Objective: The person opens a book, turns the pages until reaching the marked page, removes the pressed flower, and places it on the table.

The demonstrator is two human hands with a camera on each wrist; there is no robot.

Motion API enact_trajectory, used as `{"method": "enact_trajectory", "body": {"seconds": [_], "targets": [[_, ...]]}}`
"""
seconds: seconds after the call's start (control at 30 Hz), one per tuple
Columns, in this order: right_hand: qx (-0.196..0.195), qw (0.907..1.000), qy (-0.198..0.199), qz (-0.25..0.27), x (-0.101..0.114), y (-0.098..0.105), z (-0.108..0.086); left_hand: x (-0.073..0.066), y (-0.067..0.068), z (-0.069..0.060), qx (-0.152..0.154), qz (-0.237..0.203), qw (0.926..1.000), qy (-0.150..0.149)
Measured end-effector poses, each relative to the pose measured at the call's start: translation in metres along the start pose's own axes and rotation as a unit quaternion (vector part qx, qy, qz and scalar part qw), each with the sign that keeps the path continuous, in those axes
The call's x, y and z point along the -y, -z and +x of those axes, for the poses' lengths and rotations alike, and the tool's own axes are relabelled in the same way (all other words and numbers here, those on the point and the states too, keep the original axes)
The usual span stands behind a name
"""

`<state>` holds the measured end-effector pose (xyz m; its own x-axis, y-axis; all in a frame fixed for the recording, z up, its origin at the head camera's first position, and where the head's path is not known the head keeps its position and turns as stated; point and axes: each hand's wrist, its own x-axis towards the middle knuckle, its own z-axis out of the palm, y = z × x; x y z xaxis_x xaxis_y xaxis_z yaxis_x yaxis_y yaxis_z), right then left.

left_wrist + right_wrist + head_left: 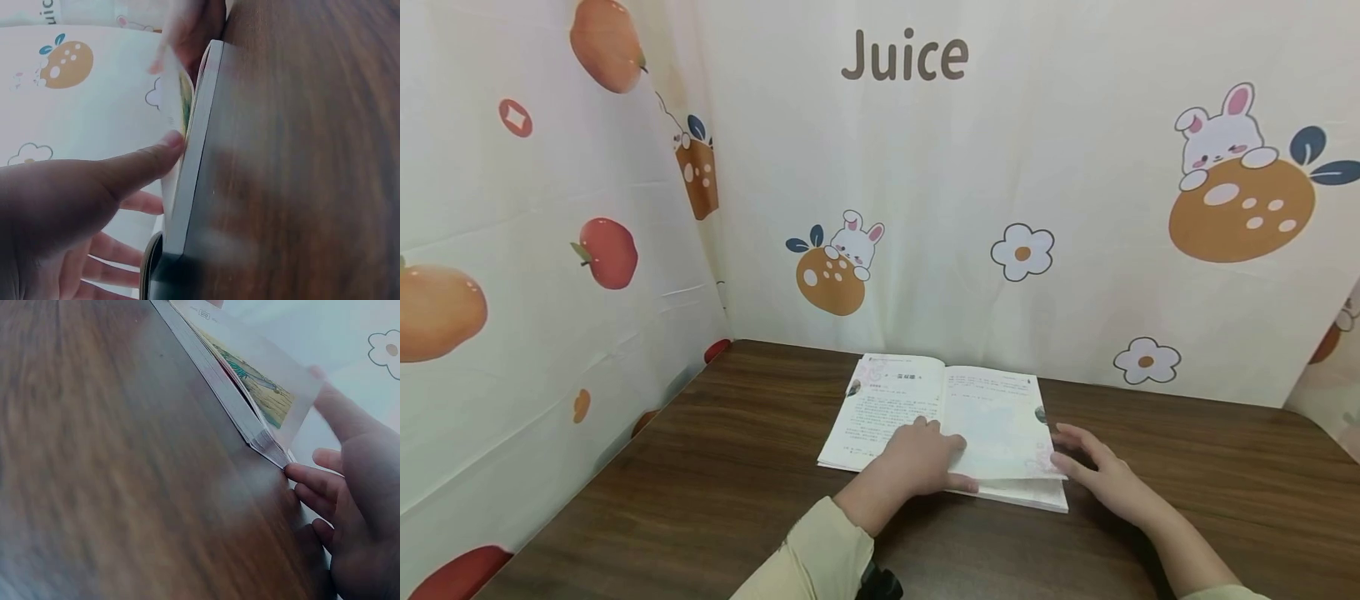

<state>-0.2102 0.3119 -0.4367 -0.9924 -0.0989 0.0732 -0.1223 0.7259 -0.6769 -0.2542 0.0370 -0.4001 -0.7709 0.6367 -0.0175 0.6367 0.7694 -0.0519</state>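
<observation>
An open book (992, 425) lies on the wooden table, its right page (275, 369) raised from the pages below, showing a coloured picture on its underside in the right wrist view. My left hand (921, 458) rests across the book's lower middle; in the left wrist view the thumb of the left hand (75, 194) touches the page by the lower edge, fingers spread over the book. At the right edge, my right hand (1112, 483) has its thumb against the raised page, and in the right wrist view the fingertips of the right hand (369, 487) touch the book's corner.
The brown table (700, 467) extends to both sides of the book and in front of it. Behind and to the left hangs a pale curtain (940, 167) printed with fruit, rabbits and flowers. A black strap or device (880, 582) sits at the left wrist.
</observation>
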Motion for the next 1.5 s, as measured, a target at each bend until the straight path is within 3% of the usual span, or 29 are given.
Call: {"method": "enact_trajectory", "body": {"seconds": [0.17, 0.33, 0.43, 0.57, 0.7, 0.83, 1.37, 1.5], "targets": [[0.003, 0.9999, -0.002, 0.014, 0.000, 0.001, -0.001, 0.000, -0.004, 0.005, -0.050, 0.020, 0.9985, -0.008], [0.010, 0.9996, -0.021, 0.013, 0.000, 0.002, -0.001, -0.003, -0.009, 0.009, -0.144, 0.009, 0.9876, -0.063], [0.009, 0.9997, -0.019, 0.013, 0.000, 0.001, 0.000, -0.002, -0.008, 0.009, -0.218, -0.006, 0.9718, -0.090], [0.002, 0.9999, -0.001, 0.011, 0.001, 0.001, 0.000, 0.001, -0.005, 0.009, -0.321, -0.024, 0.9412, -0.101], [-0.002, 0.9999, 0.010, 0.008, 0.001, 0.000, 0.001, 0.006, 0.000, 0.009, -0.391, -0.052, 0.9137, -0.098], [-0.004, 0.9999, 0.012, 0.004, 0.000, 0.000, 0.001, 0.012, 0.007, 0.009, -0.424, -0.072, 0.8983, -0.089], [-0.008, 0.9999, 0.014, 0.004, 0.000, 0.000, 0.001, 0.043, 0.033, 0.002, -0.499, -0.122, 0.8573, -0.035], [-0.007, 0.9999, 0.011, 0.006, 0.001, 0.000, 0.000, 0.049, 0.036, 0.001, -0.502, -0.134, 0.8541, -0.025]]}}
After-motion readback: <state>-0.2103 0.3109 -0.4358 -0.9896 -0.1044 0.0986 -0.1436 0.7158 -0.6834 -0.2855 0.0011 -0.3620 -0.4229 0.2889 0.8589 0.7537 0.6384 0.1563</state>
